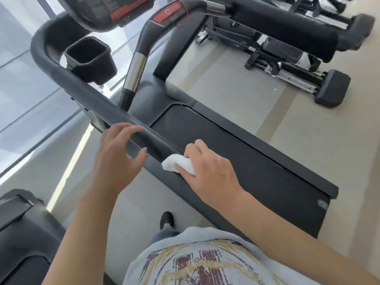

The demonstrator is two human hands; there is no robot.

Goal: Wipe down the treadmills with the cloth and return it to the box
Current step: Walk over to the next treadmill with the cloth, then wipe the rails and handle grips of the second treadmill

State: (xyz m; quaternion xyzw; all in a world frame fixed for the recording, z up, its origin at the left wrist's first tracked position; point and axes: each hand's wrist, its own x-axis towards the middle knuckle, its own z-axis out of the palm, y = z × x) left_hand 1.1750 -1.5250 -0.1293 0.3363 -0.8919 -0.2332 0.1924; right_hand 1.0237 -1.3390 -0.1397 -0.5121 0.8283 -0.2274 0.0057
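at far left, part of a second dark machine [22, 233] enters the lower corner. beside it, the person's left hand [118, 153] hovers at the grey side handrail [82, 87] of the treadmill [236, 161]; its fingers are loosely spread and relaxed, gripping nothing, with the fingertips [135, 128] at the rail's upper surface; actual contact cannot be confirmed. above, a square black cup holder [88, 58] sits inside the rail's curve. at centre, the white cloth [178, 163] lies bunched on the lower end of the same rail, at the edge of the black running belt [226, 153]. the right hand [209, 169] covers the cloth, fingers curled over it and holding it against the rail. below, one black shoe [167, 220] stands on the pale floor [308, 124]. at upper right, another exercise machine [298, 48] stands well apart.
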